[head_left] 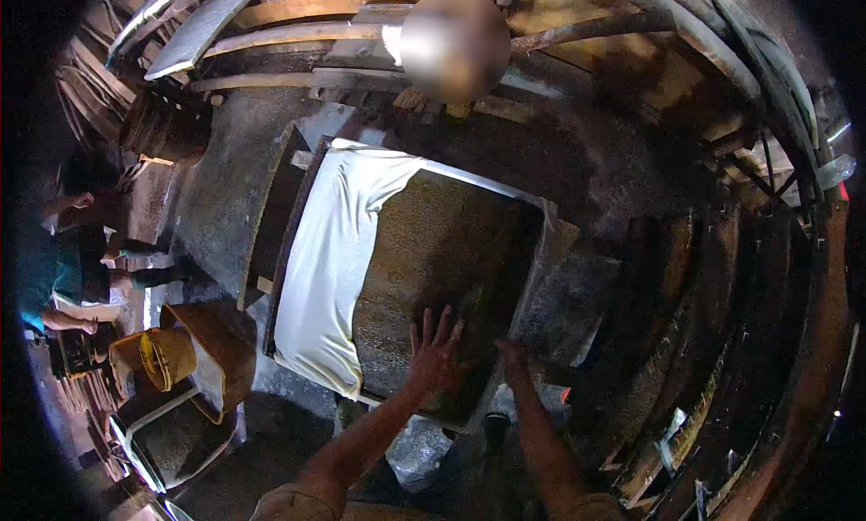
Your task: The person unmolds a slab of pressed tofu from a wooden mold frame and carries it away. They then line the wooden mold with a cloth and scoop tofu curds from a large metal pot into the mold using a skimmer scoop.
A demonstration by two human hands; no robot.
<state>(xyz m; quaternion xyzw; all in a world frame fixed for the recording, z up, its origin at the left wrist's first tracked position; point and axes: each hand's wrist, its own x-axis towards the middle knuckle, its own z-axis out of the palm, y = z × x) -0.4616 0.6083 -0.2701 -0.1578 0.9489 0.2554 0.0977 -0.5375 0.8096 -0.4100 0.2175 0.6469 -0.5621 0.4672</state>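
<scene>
Before me stands a framed rectangular bed filled with a dark brown, grainy layer [433, 241]. My left hand [437, 351] lies on this layer near its front part, fingers spread. At the bed's right edge is my right hand [514, 360], seen edge-on; its fingers are partly hidden and dark, so I cannot make out their pose. A white cloth [329, 259] covers the left side of the bed in loose folds, apart from both hands. The pale rim [478, 180] of the frame shows along the far side.
At the lower left stand a yellow bucket [168, 359] and an open box-like container [171, 440]. A person [81, 259] stands at the far left. Long dark timbers [686, 341] run along the right. A wooden board [271, 219] leans beside the bed's left side.
</scene>
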